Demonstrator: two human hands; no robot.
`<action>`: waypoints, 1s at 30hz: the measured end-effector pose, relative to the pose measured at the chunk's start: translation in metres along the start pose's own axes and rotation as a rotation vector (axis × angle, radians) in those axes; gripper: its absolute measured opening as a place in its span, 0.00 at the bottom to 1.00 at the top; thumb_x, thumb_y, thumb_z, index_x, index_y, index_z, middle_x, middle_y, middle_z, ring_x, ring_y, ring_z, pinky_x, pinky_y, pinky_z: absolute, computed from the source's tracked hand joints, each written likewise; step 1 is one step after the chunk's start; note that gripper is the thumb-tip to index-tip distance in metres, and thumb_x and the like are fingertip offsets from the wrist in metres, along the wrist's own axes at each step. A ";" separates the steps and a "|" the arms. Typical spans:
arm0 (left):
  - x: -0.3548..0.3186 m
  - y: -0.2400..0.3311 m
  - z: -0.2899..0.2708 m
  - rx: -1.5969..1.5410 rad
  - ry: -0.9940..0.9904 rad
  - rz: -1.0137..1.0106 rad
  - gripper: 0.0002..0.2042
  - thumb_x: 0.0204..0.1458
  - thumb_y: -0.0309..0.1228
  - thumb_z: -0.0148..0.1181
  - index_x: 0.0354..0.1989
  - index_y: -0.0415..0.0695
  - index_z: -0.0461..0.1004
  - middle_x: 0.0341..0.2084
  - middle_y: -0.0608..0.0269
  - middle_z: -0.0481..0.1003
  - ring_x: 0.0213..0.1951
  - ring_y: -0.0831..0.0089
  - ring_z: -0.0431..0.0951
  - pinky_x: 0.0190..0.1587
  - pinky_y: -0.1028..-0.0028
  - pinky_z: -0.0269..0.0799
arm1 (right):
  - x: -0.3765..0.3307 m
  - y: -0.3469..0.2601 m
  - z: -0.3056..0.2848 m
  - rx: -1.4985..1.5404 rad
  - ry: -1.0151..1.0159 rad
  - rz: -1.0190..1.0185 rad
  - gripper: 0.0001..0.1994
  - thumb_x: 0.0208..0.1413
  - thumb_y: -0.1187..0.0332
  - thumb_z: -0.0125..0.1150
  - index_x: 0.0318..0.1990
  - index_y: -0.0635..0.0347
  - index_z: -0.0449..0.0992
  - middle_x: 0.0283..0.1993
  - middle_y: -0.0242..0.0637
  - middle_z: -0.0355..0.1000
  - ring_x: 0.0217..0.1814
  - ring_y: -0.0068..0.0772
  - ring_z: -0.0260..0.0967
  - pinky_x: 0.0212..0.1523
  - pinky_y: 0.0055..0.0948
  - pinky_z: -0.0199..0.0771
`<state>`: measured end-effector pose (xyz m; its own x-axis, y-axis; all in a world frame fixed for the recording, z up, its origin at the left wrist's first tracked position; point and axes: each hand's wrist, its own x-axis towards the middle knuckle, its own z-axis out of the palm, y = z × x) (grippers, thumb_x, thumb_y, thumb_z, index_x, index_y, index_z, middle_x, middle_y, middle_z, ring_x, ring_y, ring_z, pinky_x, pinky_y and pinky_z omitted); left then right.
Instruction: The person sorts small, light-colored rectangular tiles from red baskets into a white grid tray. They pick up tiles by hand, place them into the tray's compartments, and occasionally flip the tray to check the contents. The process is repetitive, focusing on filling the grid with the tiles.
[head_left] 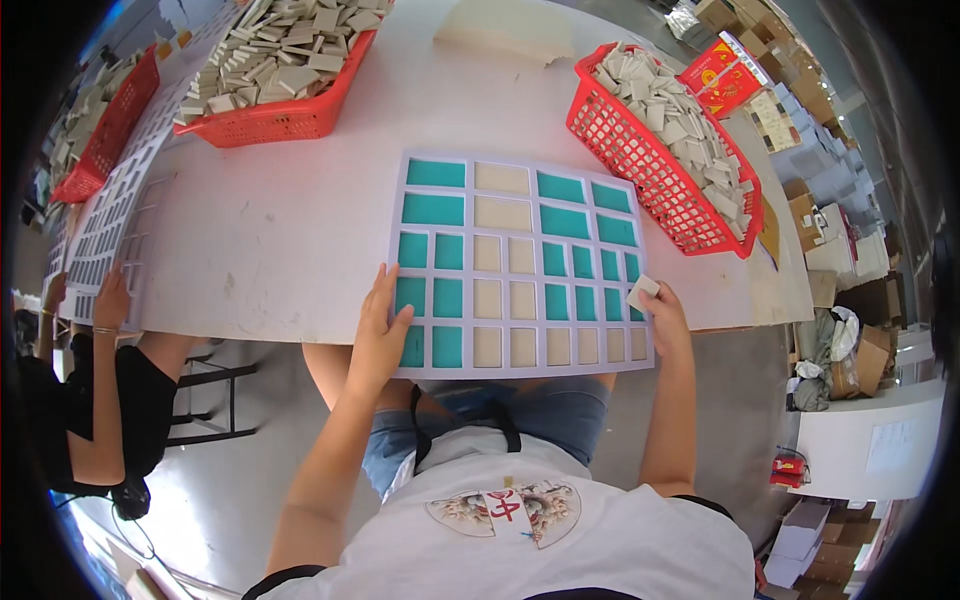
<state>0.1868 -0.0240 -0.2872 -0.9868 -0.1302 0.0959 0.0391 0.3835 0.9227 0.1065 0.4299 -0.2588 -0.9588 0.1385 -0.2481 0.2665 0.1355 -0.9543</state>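
Your right fingers (662, 299) pinch a pale tile (642, 291) at the right rim of a divided tray (530, 373); your left fingers (377, 292) touch its left rim, grip unclear.

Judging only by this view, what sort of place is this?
Probably a workshop or packing room: red plastic baskets heaped with pale flat tiles, a lavender compartmented tray, and cardboard boxes piled at the right.

A workshop or small factory floor. Red plastic baskets (630, 165) heaped with beige pieces (650, 105) stand on a white counter (250, 240); cardboard boxes (873, 358) pile up at right.
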 end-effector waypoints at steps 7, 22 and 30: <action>0.003 0.000 0.000 -0.065 0.024 -0.055 0.32 0.58 0.27 0.56 0.71 0.43 0.52 0.66 0.40 0.58 0.69 0.50 0.56 0.68 0.63 0.53 | 0.003 -0.011 0.003 -0.104 -0.070 -0.024 0.09 0.56 0.70 0.61 0.43 0.60 0.73 0.39 0.29 0.71 0.43 0.22 0.66 0.48 0.26 0.64; -0.174 -0.019 -0.022 -0.285 0.818 -0.605 0.17 0.56 0.33 0.61 0.51 0.42 0.69 0.43 0.63 0.75 0.42 0.73 0.74 0.43 0.68 0.69 | -0.010 -0.044 0.067 0.062 -0.040 -0.300 0.06 0.58 0.70 0.61 0.40 0.59 0.74 0.33 0.27 0.71 0.30 0.16 0.67 0.30 0.18 0.65; -0.148 -0.098 -0.109 -1.135 0.939 -0.342 0.17 0.62 0.43 0.53 0.50 0.44 0.67 0.46 0.60 0.74 0.47 0.68 0.75 0.46 0.63 0.71 | -0.067 -0.070 0.231 0.347 -0.872 -0.071 0.11 0.61 0.65 0.59 0.46 0.60 0.73 0.44 0.31 0.72 0.49 0.21 0.69 0.52 0.24 0.66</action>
<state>0.3462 -0.1423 -0.3512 -0.5348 -0.7521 -0.3852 0.3653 -0.6168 0.6972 0.1292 0.1844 -0.2136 -0.7447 -0.6613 -0.0907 0.2949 -0.2040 -0.9335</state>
